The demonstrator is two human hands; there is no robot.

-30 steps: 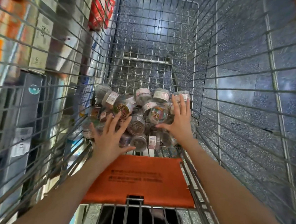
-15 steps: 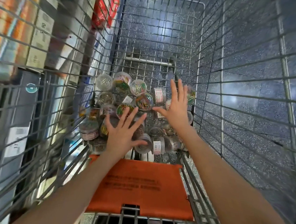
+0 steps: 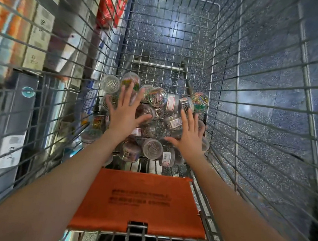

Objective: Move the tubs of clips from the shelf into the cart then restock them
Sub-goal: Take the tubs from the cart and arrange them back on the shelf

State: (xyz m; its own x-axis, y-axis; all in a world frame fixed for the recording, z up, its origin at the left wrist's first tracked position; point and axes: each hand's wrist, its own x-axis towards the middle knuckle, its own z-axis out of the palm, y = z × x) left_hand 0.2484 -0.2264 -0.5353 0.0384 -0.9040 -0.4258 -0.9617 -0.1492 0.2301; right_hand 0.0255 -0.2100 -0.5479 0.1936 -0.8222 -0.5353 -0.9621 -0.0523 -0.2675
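Several small clear round tubs of clips (image 3: 156, 98) lie in a loose heap on the floor of the wire shopping cart (image 3: 235, 110), some upright and some on their sides. My left hand (image 3: 125, 110) is spread flat over the far left part of the heap, fingers straight. My right hand (image 3: 190, 135) is spread over the near right part, fingers straight too. Neither hand grips a tub. Both forearms reach down into the cart.
An orange child-seat flap (image 3: 140, 203) lies at the cart's near end. Shelves with boxed goods and price tags (image 3: 30, 43) run along the left, outside the wire wall. Dark speckled floor (image 3: 268, 80) shows through the right wall.
My left hand has moved forward over the far tubs, and my right hand has drawn back toward me. The tubs have shifted and spread within the heap.
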